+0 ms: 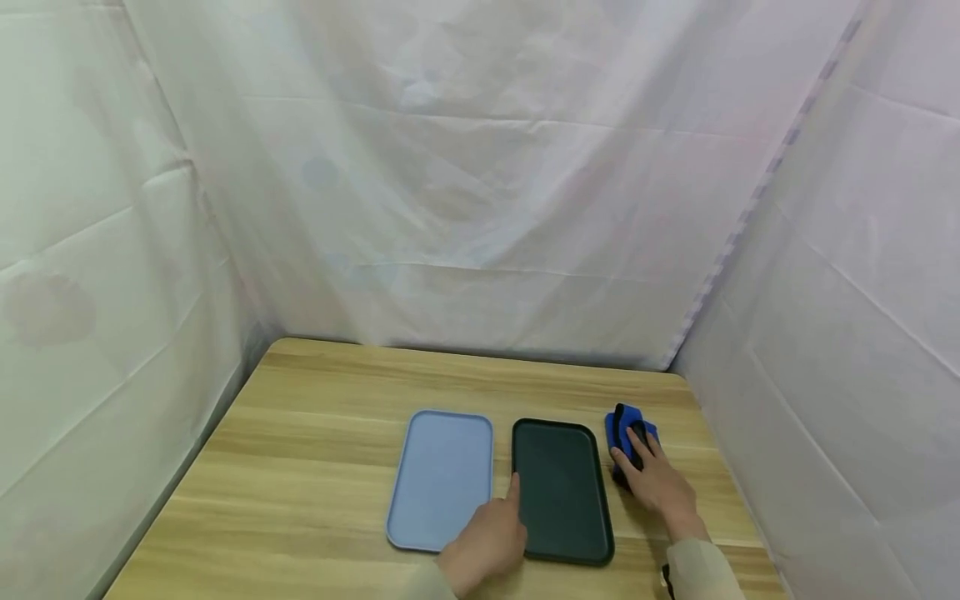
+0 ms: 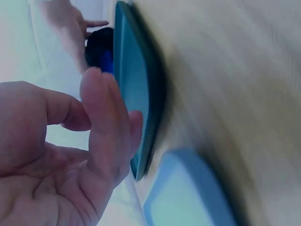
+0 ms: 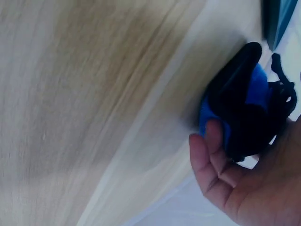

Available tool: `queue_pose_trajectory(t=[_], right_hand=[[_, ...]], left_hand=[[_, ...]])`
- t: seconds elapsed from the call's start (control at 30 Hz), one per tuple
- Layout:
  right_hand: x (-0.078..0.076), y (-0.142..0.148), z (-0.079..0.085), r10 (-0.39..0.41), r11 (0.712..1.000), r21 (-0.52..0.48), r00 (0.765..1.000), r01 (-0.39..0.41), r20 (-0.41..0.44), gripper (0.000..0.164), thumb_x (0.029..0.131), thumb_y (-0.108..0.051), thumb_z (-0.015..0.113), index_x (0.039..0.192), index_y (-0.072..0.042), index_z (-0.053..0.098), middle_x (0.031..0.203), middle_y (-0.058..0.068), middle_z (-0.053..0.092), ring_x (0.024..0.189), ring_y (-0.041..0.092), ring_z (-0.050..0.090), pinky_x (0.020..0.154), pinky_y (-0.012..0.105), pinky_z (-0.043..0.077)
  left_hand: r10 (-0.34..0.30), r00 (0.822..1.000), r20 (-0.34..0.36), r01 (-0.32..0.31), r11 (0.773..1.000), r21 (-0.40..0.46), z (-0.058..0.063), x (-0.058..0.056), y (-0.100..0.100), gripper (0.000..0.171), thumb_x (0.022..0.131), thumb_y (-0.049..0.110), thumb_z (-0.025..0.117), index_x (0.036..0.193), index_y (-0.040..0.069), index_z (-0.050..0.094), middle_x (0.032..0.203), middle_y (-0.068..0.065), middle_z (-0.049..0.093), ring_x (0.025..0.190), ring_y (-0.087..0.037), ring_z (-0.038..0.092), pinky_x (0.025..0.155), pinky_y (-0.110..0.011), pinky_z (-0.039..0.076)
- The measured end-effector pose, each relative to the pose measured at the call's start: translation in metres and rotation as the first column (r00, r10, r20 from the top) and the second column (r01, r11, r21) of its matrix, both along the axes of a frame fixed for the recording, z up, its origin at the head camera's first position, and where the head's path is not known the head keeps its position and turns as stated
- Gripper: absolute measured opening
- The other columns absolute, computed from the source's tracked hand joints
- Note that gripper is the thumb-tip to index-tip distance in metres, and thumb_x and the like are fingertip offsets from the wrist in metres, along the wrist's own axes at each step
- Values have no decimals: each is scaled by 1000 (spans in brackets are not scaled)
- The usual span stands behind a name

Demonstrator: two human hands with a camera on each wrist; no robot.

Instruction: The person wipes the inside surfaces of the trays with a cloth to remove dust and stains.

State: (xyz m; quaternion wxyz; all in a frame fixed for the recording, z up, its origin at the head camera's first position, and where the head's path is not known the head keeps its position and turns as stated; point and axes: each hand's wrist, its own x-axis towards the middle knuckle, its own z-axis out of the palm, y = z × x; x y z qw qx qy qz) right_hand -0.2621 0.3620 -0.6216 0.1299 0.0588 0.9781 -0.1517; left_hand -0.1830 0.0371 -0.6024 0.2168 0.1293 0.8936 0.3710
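Note:
A dark green tray [image 1: 562,492] lies on the table, right of a light blue tray [image 1: 444,475]. My left hand [image 1: 489,537] hovers over the gap between them, index finger extended along the green tray's left edge. In the left wrist view its fingers [image 2: 106,122] are loosely bent, with nothing held; contact with the tray is unclear. My right hand [image 1: 660,483] holds a soft blue-and-black fabric bundle [image 3: 244,103] right of the green tray, fingers and thumb spread around it. Black loops stick out of the bundle; its exact kind cannot be told.
The wood-grain table [image 1: 300,467] extends left of the trays and behind them. White sheeting [image 1: 465,192] hangs behind the table and along both sides. The right sheet [image 1: 840,400] stands close to my right arm.

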Motion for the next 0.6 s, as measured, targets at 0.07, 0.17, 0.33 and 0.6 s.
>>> queue_pose_trajectory(t=[0.07, 0.17, 0.33, 0.6], right_hand=[[2, -1, 3, -15, 1000, 12, 1000, 15, -10, 91, 98, -81, 19, 168, -24, 17, 172, 24, 9, 134, 70, 38, 91, 77, 43], [6, -3, 7, -49, 998, 26, 999, 49, -20, 91, 97, -83, 20, 168, -25, 18, 173, 23, 11, 127, 73, 40, 90, 78, 42], [10, -12, 16, -88, 995, 44, 993, 91, -78, 88, 98, -81, 26, 167, -27, 20, 172, 22, 13, 128, 68, 39, 92, 78, 37], [15, -37, 31, -74, 997, 5, 970, 77, -233, 81, 103, -71, 33, 167, -23, 22, 173, 21, 12, 153, 56, 13, 111, 80, 18]], left_hand=[[9, 999, -36, -8, 1000, 22, 4, -3, -7, 70, 101, 11, 53, 163, -1, 24, 69, -5, 60, 51, -15, 45, 47, -33, 39], [37, 994, -99, -36, 999, 8, 9, -8, -17, 64, 102, 12, 52, 161, -1, 32, 100, -13, 70, 77, -21, 62, 68, -40, 54], [73, 966, -250, -83, 996, -32, 14, -16, -34, 59, 102, 13, 52, 157, -2, 39, 121, -18, 66, 85, -21, 64, 76, -40, 55], [91, 868, -488, -182, 973, -143, 17, -30, -52, 53, 103, 17, 57, 154, 4, 48, 137, -14, 61, 122, -34, 61, 96, -46, 55]])
